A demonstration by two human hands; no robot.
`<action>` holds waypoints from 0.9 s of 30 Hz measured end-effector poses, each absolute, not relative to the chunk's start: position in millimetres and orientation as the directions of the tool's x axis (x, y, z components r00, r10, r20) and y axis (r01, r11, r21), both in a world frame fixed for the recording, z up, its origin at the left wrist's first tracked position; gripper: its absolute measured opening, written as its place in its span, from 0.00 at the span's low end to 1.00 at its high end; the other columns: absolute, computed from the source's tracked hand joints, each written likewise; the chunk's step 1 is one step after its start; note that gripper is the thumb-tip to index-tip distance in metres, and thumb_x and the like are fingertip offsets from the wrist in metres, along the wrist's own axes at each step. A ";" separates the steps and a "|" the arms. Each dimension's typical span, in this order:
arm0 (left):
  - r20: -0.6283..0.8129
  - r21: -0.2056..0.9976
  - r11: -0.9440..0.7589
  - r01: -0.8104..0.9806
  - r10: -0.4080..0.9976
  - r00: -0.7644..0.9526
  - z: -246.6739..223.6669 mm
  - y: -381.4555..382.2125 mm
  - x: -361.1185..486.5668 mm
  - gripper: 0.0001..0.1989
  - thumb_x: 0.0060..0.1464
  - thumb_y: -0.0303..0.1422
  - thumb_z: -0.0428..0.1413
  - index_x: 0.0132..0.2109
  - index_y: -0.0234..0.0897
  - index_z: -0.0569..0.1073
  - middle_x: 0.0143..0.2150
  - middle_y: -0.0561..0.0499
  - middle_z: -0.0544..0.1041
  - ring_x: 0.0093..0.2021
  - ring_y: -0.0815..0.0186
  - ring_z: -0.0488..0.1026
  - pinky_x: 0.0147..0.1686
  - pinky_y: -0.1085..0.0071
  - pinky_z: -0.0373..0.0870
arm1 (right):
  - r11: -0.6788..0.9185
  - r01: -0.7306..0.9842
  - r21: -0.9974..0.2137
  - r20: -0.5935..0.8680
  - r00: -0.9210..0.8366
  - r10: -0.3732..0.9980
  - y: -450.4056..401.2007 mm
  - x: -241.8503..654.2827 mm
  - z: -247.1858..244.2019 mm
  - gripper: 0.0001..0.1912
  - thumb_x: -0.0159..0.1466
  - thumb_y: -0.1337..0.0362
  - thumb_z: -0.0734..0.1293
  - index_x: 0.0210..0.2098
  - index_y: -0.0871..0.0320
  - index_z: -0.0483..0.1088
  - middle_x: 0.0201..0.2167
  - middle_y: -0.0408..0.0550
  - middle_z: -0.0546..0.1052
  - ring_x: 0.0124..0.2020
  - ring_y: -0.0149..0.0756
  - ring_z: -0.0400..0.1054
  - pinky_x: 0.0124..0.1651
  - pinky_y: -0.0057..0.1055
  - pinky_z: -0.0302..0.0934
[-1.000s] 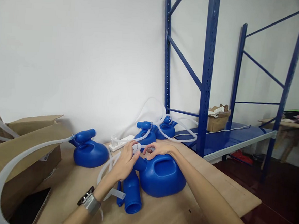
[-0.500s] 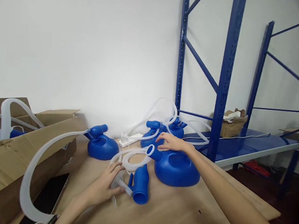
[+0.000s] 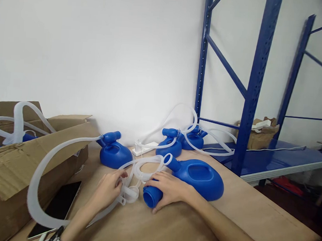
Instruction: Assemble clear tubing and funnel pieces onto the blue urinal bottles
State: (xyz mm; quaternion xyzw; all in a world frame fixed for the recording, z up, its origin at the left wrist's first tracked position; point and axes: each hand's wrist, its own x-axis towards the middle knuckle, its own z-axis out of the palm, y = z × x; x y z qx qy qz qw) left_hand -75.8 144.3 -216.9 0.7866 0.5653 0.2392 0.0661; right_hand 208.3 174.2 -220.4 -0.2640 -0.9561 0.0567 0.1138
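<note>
My right hand (image 3: 169, 189) is closed over a hollow blue plastic spout piece (image 3: 152, 197) lying on the table, its round mouth facing me. Just behind that hand a blue plastic urinal bottle (image 3: 201, 178) rests on its side, with its bare neck pointing left. My left hand (image 3: 110, 188) has curled fingers beside a translucent plastic fitting (image 3: 131, 194) on the table. What its fingertips grip, if anything, is hidden. A coiled translucent hose (image 3: 143, 174) lies behind both hands.
More blue bottles with hoses, including one bottle (image 3: 114, 155) at left, line the wall. A cardboard box (image 3: 59, 153) holds others. A phone (image 3: 63, 200) lies by the left wrist, a power strip (image 3: 145, 148) near the wall. Blue shelving (image 3: 257, 87) rises at right.
My right hand has moved from the bottle down and left onto the blue spout piece. My left hand has drawn back slightly, and the translucent fitting has turned. The view has shifted a little.
</note>
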 end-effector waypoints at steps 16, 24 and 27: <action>0.253 0.159 -0.446 0.881 0.881 0.401 -211.3 141.4 -37.9 0.15 0.61 0.36 0.48 0.43 0.42 0.80 0.51 0.44 0.81 0.55 0.49 0.74 0.54 0.56 0.65 | 0.706 0.608 -0.364 0.021 -0.752 0.659 170.8 210.3 -205.0 0.39 0.47 0.38 0.77 0.51 0.53 0.74 0.48 0.51 0.80 0.47 0.51 0.74 0.47 0.37 0.64; 0.101 0.182 -0.587 0.789 0.809 0.579 -216.4 157.6 11.6 0.22 0.51 0.26 0.53 0.53 0.43 0.76 0.55 0.43 0.79 0.55 0.50 0.75 0.54 0.58 0.68 | 0.721 0.589 -0.365 0.139 -0.731 0.668 172.6 220.3 -219.6 0.40 0.46 0.39 0.78 0.51 0.55 0.73 0.48 0.52 0.80 0.48 0.52 0.74 0.52 0.40 0.65; 0.013 0.122 -0.577 0.808 0.815 0.580 -222.0 166.0 14.3 0.25 0.50 0.24 0.53 0.56 0.42 0.74 0.58 0.44 0.77 0.59 0.51 0.71 0.56 0.59 0.66 | 0.729 0.563 -0.388 0.189 -0.726 0.661 168.4 227.5 -221.6 0.39 0.48 0.39 0.77 0.52 0.54 0.73 0.49 0.52 0.80 0.50 0.51 0.74 0.52 0.39 0.66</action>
